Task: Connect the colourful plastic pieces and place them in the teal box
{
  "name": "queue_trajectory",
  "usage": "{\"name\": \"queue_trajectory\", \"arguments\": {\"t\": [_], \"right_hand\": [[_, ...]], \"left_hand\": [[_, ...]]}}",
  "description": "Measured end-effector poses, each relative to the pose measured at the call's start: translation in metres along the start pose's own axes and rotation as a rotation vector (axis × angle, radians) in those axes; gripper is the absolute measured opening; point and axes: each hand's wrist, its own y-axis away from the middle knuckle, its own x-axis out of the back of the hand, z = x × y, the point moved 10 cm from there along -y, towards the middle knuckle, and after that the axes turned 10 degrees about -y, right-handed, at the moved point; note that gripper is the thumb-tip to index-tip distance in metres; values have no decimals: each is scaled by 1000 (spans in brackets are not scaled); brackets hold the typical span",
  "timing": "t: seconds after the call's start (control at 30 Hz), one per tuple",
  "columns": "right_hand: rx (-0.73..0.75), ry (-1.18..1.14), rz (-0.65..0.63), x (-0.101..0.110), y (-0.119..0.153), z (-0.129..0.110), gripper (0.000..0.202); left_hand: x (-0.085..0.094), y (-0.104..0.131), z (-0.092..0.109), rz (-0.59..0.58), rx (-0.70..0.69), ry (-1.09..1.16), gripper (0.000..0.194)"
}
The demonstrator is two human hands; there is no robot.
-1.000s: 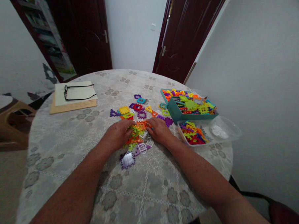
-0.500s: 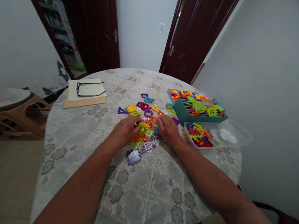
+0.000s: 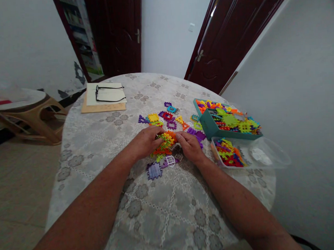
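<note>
My left hand [image 3: 147,141] is closed around a bunch of yellow, green and orange interlocking plastic building pieces [image 3: 167,141]. At the right end of that bunch, my right hand [image 3: 190,146] pinches an orange building piece [image 3: 172,135], which touches the others. Beyond my hands lie loose pieces, among them a yellow square [image 3: 153,118], a red frame [image 3: 167,116] and a purple frame [image 3: 171,124]. Nearer to me are a white window piece [image 3: 170,161] and a purple toothed square [image 3: 154,171]. My fingers partly hide the held pieces.
To the right stand a teal box [image 3: 225,132] full of building pieces and a clear plastic tray [image 3: 276,160] with more pieces. Glasses [image 3: 110,100] rest on papers [image 3: 92,94] at the far left of the cloth-covered table [image 3: 165,210].
The view has shifted, so the table sits farther right in it. My right hand has brought the orange piece against the bunch in my left hand.
</note>
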Motion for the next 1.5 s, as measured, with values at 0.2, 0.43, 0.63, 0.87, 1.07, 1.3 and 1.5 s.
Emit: {"name": "queue_trajectory", "arguments": {"t": [0.2, 0.43, 0.63, 0.87, 1.07, 1.3, 1.5], "right_hand": [[111, 74, -42, 2, 0, -9, 35], [281, 619, -140, -5, -1, 6, 33], [178, 713, -180, -12, -1, 22, 20], [215, 662, -56, 0, -7, 17, 17], [340, 568, -16, -3, -4, -1, 18], [324, 529, -304, -39, 6, -11, 7], [319, 508, -294, -41, 5, -7, 12]], "left_hand": [[-4, 1, 0, -42, 40, 46, 12], [28, 6, -38, 125, 356, 346, 20], [39, 11, -56, 269, 479, 496, 29], [21, 8, -47, 157, 499, 535, 24], [12, 7, -49, 99, 500, 493, 16], [5, 10, -53, 111, 506, 563, 19], [6, 17, -55, 135, 531, 638, 22]]}}
